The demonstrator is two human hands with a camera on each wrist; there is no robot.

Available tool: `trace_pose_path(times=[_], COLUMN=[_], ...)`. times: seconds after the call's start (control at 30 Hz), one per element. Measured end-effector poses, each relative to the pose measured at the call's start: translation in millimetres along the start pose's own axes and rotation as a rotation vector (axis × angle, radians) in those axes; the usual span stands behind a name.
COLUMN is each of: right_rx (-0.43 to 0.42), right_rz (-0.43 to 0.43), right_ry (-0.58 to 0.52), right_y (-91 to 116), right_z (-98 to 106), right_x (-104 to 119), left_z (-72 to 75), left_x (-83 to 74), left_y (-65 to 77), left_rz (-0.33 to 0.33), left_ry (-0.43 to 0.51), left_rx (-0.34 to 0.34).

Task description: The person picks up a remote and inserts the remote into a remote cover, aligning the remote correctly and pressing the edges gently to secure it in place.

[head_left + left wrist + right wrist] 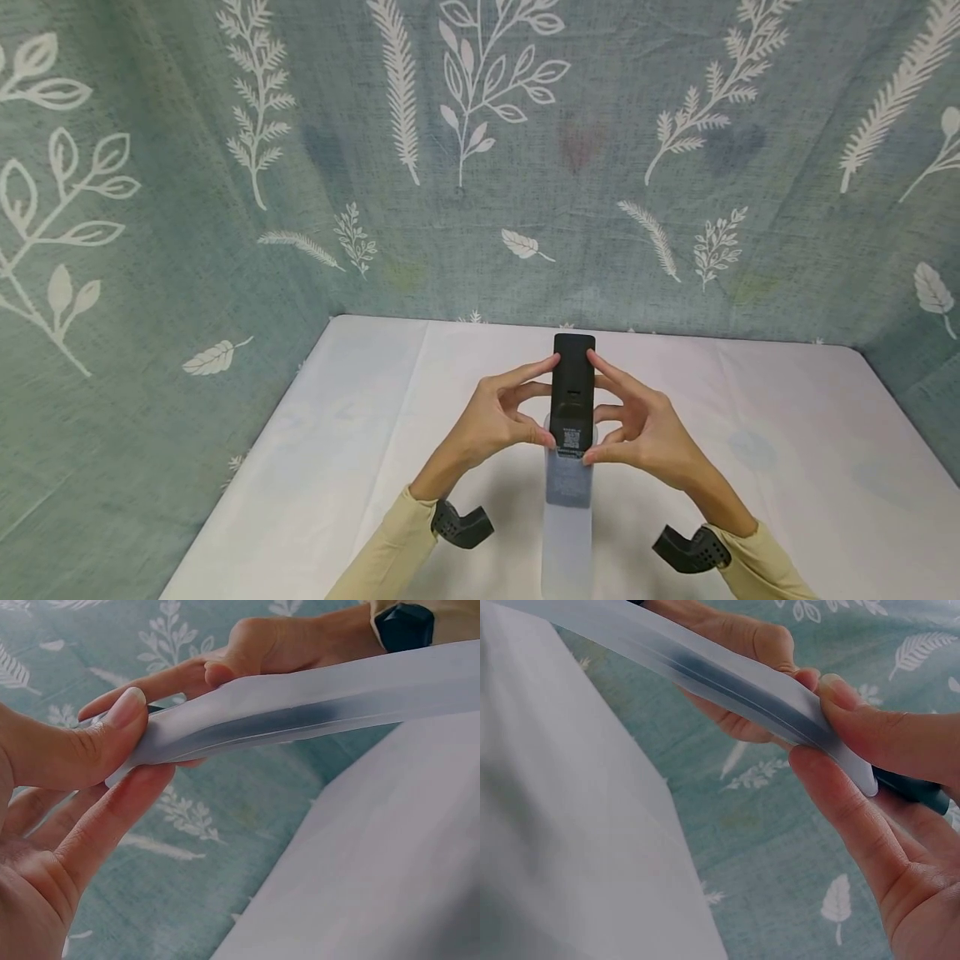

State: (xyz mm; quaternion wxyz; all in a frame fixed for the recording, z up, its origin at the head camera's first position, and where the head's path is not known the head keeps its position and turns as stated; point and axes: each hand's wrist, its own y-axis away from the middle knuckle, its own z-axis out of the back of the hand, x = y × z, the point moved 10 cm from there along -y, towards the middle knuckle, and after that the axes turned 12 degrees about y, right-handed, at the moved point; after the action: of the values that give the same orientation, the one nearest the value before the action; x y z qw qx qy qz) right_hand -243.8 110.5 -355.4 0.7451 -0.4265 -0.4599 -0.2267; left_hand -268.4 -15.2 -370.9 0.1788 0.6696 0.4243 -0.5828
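A black remote control [573,375] is held up over the table with its back side and printed label showing. Its lower part sits inside a long translucent sleeve [567,542], which hangs down toward the front. On one side, my left hand [487,421] grips the remote and the sleeve's mouth, its thumb low and a fingertip higher on the remote's edge. My right hand [652,429] does the same on the opposite side. In the right wrist view, the dark end of the remote sticks out beyond the sleeve's rim, partly hidden by fingers.
A white-covered table [375,467] lies below the hands. Behind it and along the left hangs a green leaf-print curtain [465,208]. Black wrist devices [461,525] sit at both cuffs.
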Motion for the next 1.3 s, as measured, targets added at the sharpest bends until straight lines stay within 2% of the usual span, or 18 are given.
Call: trace_pose_path(times=[0.1,0.5,1.3], right_rx=[-0.001,-0.014,-0.019], right_rz=[0.018,-0.005,-0.001], right_ry=[0.012,0.039,0.025], right_y=[0.4,1.2,4.0], right_z=[0.6,4.0,4.0], right_x=[1.6,-1.5,1.0], left_z=[-0.4,-0.6,-2.9], left_x=[0.0,-1.4,-2.8], left_y=[-0.6,-2.0,0.0], left_rz=[0.0,-0.015,-0.032], left_ry=[0.002,-0.01,-0.023], left_rx=[-0.001,-0.013,-0.017])
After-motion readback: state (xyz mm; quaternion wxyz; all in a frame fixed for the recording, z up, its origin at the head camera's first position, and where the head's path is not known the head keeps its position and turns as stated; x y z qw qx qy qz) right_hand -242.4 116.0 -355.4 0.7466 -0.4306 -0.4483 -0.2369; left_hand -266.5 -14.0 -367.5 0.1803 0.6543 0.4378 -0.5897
